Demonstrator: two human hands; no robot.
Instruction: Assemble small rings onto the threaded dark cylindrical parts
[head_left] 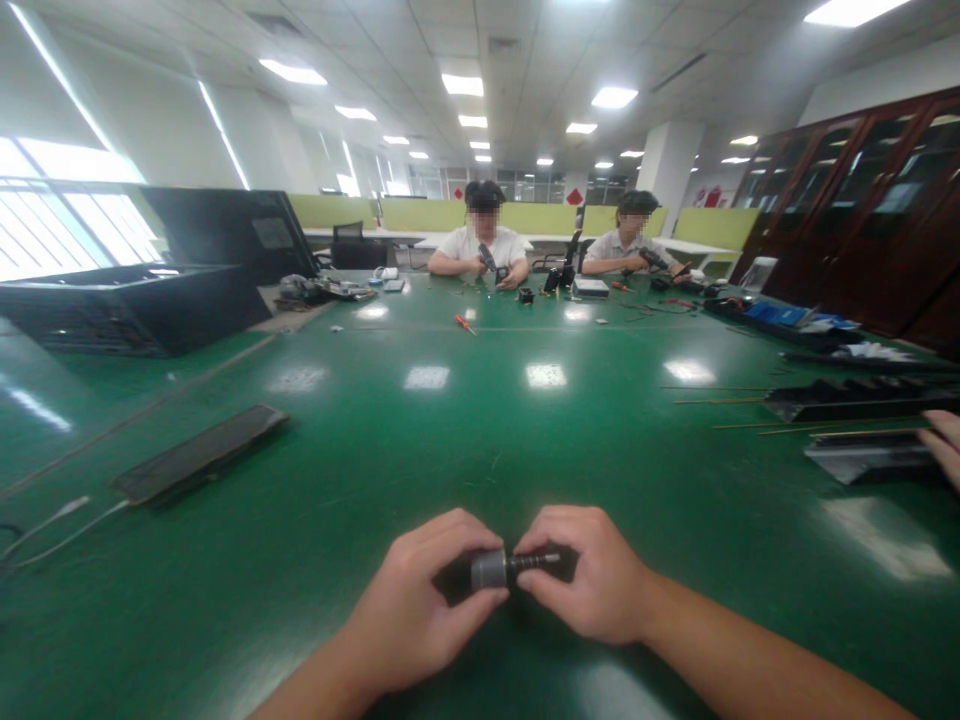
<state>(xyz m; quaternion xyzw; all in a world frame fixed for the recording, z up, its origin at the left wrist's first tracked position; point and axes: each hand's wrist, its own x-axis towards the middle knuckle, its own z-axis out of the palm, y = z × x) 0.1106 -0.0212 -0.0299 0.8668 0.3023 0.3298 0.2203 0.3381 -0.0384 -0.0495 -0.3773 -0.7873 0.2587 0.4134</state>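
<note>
A dark grey cylindrical part [489, 569] with a narrower black ribbed shaft [531, 562] and a pale tip lies level between my hands, low in the view. My left hand [420, 590] is closed round the wide cylinder, thumb below and fingers above. My right hand [592, 575] pinches the ribbed shaft from the other side, with its tip showing past the fingertips. Whether the wide and narrow pieces are joined, I cannot tell. Under both hands is the green tabletop [360, 440].
Left of my hands lies a flat dark bar [202, 455] with a white cable. An orange screwdriver [465, 324] rests farther off. Black channel pieces [862, 400] and thin rods are at right, near another person's hand [943, 445]. Two people sit opposite; a large black case [135, 310] stands left.
</note>
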